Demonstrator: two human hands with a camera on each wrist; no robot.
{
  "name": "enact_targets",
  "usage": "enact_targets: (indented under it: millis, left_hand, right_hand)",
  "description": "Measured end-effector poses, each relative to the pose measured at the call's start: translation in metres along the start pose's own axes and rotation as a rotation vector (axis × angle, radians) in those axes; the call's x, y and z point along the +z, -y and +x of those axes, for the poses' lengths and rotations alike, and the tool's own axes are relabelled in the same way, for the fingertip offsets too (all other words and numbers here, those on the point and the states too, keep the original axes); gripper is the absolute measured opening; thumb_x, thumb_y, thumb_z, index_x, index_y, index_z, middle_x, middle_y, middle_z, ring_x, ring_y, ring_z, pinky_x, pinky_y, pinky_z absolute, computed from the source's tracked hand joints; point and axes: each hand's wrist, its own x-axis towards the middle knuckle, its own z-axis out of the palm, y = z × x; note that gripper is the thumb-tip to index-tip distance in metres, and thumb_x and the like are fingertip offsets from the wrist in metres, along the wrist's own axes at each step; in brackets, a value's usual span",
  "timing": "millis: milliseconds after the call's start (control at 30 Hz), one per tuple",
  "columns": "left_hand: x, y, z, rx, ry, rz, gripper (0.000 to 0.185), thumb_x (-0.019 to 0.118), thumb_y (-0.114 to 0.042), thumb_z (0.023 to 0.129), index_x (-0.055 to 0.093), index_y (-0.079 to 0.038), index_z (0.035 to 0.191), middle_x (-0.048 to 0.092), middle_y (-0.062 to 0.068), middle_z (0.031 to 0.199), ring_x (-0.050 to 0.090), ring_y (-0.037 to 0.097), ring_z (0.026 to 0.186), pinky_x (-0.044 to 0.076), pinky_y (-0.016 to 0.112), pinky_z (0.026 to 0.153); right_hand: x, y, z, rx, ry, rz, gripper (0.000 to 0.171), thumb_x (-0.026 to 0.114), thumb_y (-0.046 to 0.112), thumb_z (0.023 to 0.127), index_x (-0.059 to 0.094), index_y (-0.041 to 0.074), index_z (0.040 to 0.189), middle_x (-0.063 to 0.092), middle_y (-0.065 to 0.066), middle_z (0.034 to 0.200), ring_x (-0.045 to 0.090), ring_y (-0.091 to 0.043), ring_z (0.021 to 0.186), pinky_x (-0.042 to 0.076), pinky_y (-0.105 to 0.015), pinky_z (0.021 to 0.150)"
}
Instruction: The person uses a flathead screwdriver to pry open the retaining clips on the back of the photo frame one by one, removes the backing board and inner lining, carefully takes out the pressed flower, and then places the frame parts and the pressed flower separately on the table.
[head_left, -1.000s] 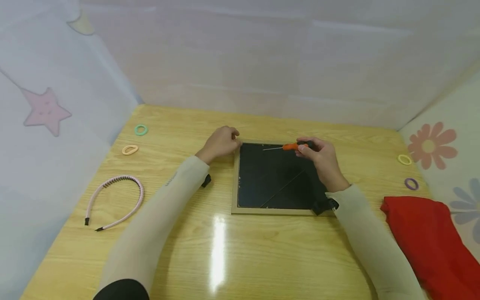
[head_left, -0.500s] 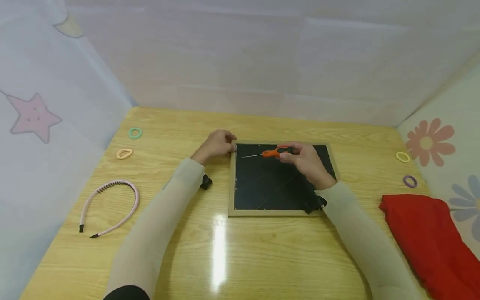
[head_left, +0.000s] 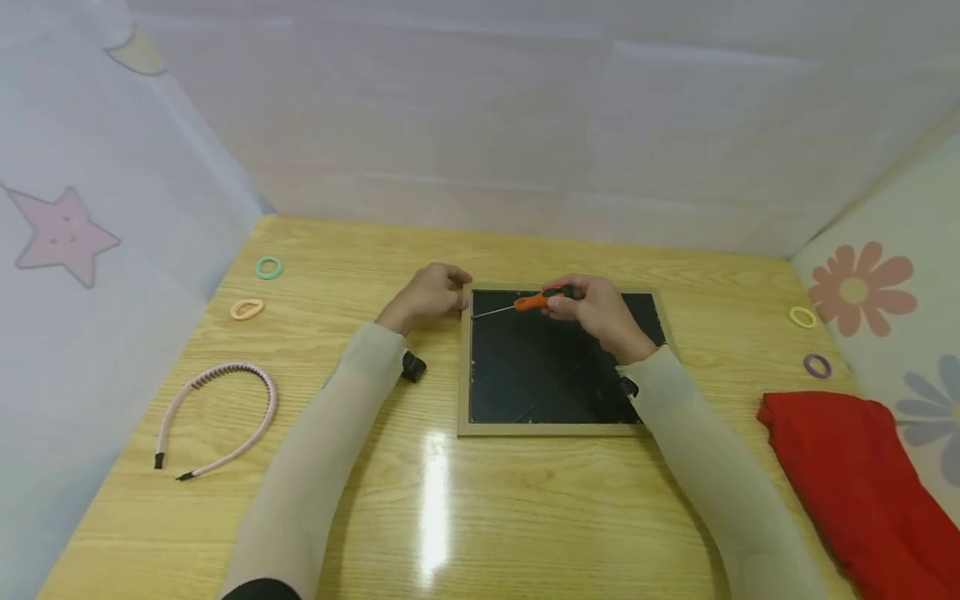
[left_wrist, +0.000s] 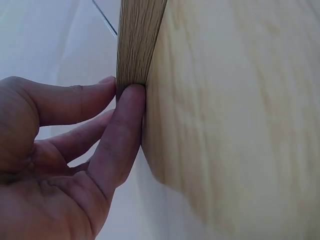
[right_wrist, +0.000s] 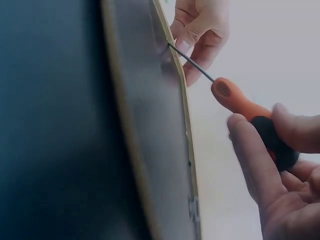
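both hands (head_left: 431,293) (head_left: 592,310) curled, forearms converging forward.

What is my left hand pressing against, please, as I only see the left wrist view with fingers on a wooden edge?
Observer: Your left hand holds the far left corner of a picture frame lying back side up on the table.
Operator: Thank you. Is the other hand busy?
Observer: Yes, the right hand grips an orange-handled screwdriver.
Operator: Where does its tip point?
Observer: In the right wrist view the thin shaft reaches the frame's inner edge near your left fingers.
Operator: Is anything lying left of my arm?
Observer: A pink headband, a green hair tie and an orange hair tie.
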Motion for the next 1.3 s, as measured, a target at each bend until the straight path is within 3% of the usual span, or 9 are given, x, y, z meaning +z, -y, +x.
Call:
enact_targets:
  millis: [233,400,600,667,800,833,933,1100,1300]
  left_hand:
    - [0.002,-0.004,0.001,-0.011,-0.001,-0.008,0.049,0.066,-0.008,0.095,0.056,-0.007,0.143,0.055,0.015,0.146,0.068,0.026,0.113,0.056,0.041,0.104]
    - [0.003,-0.007,0.003,-0.022,-0.013,-0.016,0.049,0.068,-0.008,0.094,0.057,-0.007,0.141,0.055,0.015,0.141,0.066,0.026,0.112,0.054,0.043,0.107]
    - [0.003,-0.007,0.008,-0.007,-0.003,0.026,0.046,0.067,-0.010,0.093,0.059,-0.006,0.139,0.056,0.015,0.142,0.067,0.025,0.106,0.056,0.042,0.102]
    - [0.004,-0.007,0.009,0.000,-0.001,0.027,0.039,0.066,-0.009,0.093,0.063,-0.005,0.131,0.062,0.015,0.132,0.067,0.023,0.096,0.058,0.037,0.093]
    - [0.006,-0.007,0.011,0.028,-0.022,0.028,0.006,0.066,-0.008,0.091,0.068,-0.006,0.096,0.068,0.009,0.094,0.061,0.018,0.076,0.055,0.028,0.071]
    - [0.006,-0.007,0.012,0.032,-0.027,0.022,0.002,0.065,-0.008,0.090,0.066,-0.007,0.089,0.067,0.007,0.087,0.060,0.017,0.071,0.054,0.027,0.066]
    - [0.005,-0.007,0.012,0.065,-0.035,0.061,0.014,0.061,-0.013,0.094,0.063,-0.009,0.080,0.063,0.002,0.077,0.057,0.016,0.066,0.051,0.024,0.060]
    - [0.003,-0.008,0.011,0.133,-0.062,0.167,0.017,0.061,-0.021,0.098,0.068,-0.009,0.089,0.064,0.005,0.081,0.052,0.018,0.069,0.042,0.027,0.061]
    - [0.008,-0.008,0.014,0.065,-0.039,0.074,0.010,0.063,-0.014,0.094,0.066,-0.009,0.087,0.067,0.005,0.085,0.061,0.018,0.071,0.052,0.027,0.063]
  right_hand:
    - [0.010,0.023,0.015,-0.134,-0.056,-0.079,0.025,0.068,0.016,0.098,0.069,0.009,0.122,0.070,-0.016,0.117,0.075,-0.023,0.094,0.062,-0.048,0.094]
    - [0.027,0.048,0.022,-0.305,-0.090,-0.303,0.015,0.069,0.021,0.097,0.072,0.014,0.111,0.074,-0.010,0.097,0.072,-0.027,0.083,0.062,-0.036,0.074]
    - [0.055,0.070,0.022,-0.521,-0.120,-0.515,0.016,0.070,0.023,0.096,0.071,0.011,0.107,0.072,-0.006,0.088,0.059,-0.022,0.065,0.043,-0.028,0.056]
    - [0.063,0.074,0.021,-0.582,-0.107,-0.575,0.019,0.071,0.025,0.096,0.071,0.009,0.107,0.072,-0.006,0.088,0.055,-0.020,0.062,0.040,-0.028,0.056]
    - [0.077,0.080,0.020,-0.677,-0.081,-0.671,0.023,0.073,0.027,0.095,0.071,0.007,0.107,0.075,-0.007,0.092,0.059,-0.017,0.062,0.044,-0.027,0.055]
    - [0.080,0.080,0.020,-0.694,-0.080,-0.684,0.023,0.073,0.026,0.094,0.071,0.006,0.107,0.075,-0.007,0.094,0.060,-0.016,0.063,0.045,-0.027,0.056]
    - [0.086,0.082,0.020,-0.736,-0.080,-0.728,0.023,0.072,0.026,0.095,0.070,0.005,0.105,0.075,-0.008,0.093,0.061,-0.016,0.064,0.047,-0.027,0.055]
    - [0.089,0.084,0.020,-0.763,-0.072,-0.764,0.025,0.070,0.028,0.096,0.068,0.005,0.106,0.073,-0.009,0.090,0.061,-0.016,0.065,0.047,-0.028,0.056]
    - [0.080,0.081,0.019,-0.689,-0.072,-0.738,0.023,0.069,0.029,0.097,0.068,0.008,0.106,0.071,-0.006,0.088,0.057,-0.016,0.062,0.044,-0.027,0.055]
